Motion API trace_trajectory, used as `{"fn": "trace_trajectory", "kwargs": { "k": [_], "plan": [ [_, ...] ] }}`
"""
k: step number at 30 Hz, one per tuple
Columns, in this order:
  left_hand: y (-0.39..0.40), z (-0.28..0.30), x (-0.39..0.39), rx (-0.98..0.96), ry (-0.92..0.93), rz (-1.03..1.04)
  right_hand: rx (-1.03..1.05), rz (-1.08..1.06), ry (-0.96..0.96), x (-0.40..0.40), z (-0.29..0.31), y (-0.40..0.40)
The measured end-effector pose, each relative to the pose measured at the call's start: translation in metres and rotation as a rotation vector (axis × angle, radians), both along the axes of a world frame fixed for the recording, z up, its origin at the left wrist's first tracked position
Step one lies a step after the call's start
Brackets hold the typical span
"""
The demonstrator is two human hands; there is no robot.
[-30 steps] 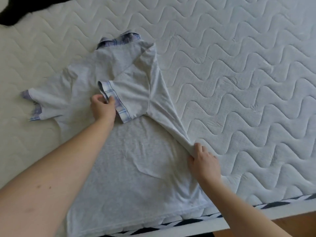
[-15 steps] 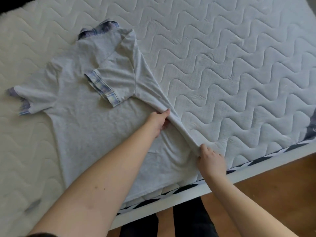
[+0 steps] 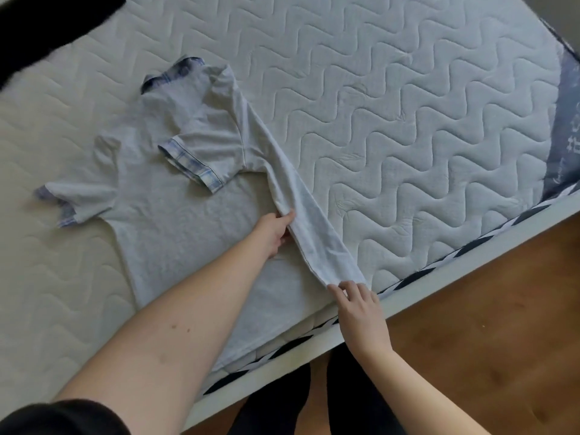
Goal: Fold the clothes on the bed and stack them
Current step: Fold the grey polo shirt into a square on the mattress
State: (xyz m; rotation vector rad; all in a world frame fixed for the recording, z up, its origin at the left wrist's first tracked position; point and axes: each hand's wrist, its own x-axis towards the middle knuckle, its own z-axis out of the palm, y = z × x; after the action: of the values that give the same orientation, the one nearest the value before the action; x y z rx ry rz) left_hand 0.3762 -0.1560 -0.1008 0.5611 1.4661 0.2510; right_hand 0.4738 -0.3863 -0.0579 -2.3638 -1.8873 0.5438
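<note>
On the left the grey polo shirt [image 3: 175, 221] lies flat on the quilted mattress [image 3: 408, 127], collar away from the person and hem at the near edge, so its long axis runs from far-left to near-right, roughly parallel to the left forearm. Its left sleeve [image 3: 67, 199] is spread outward; the right sleeve [image 3: 201, 161] is turned in over the chest. The left hand [image 3: 272, 229] pinches the folded side panel about midway down, thumb on top. Further right, the panel forms a narrow strip running down to the hem corner, where the right hand [image 3: 356, 304] grips it with curled fingers, just beside the bed frame [image 3: 470, 255]. Both hands are on the same fold line, so the strip probably needs laying straight next. No containers are in view.
</note>
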Motion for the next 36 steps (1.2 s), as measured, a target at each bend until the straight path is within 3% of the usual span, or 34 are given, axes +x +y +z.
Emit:
{"fn": "trace_trajectory", "kwargs": {
  "k": [2,5,8,10,14,17,20,26,32,36],
  "plan": [
    [-0.014,-0.007,-0.002,0.011,0.011,-0.019,0.048,-0.057,-0.032,0.000,-0.009,-0.003],
    [-0.034,-0.013,-0.004,0.008,-0.005,-0.022,-0.057,-0.172,-0.034,0.018,-0.026,-0.004],
    [-0.058,-0.016,0.001,-0.006,-0.040,-0.076,-0.222,-0.259,0.090,0.041,-0.040,-0.005],
    [-0.072,-0.016,0.007,0.024,-0.026,-0.084,-0.202,-0.274,0.170,0.051,-0.043,-0.002],
    [-0.081,-0.016,0.009,0.164,0.150,-0.056,-0.156,-0.255,0.327,0.053,-0.042,0.008],
    [-0.081,-0.016,0.002,0.271,0.284,0.010,-0.140,-0.406,0.474,0.047,-0.040,0.011],
    [-0.088,-0.015,-0.002,0.078,0.186,0.127,-0.165,-0.533,0.553,0.042,-0.038,0.013],
    [-0.130,-0.014,-0.009,-0.111,-0.009,-0.163,-0.174,-0.635,0.665,0.047,-0.046,0.001],
    [-0.158,-0.010,0.002,-0.092,-0.005,-0.275,-0.169,-0.538,0.808,0.048,-0.045,-0.013],
    [-0.159,-0.007,0.004,0.123,0.096,-0.237,-0.155,-0.541,0.836,0.048,-0.046,-0.019]
  ]
}}
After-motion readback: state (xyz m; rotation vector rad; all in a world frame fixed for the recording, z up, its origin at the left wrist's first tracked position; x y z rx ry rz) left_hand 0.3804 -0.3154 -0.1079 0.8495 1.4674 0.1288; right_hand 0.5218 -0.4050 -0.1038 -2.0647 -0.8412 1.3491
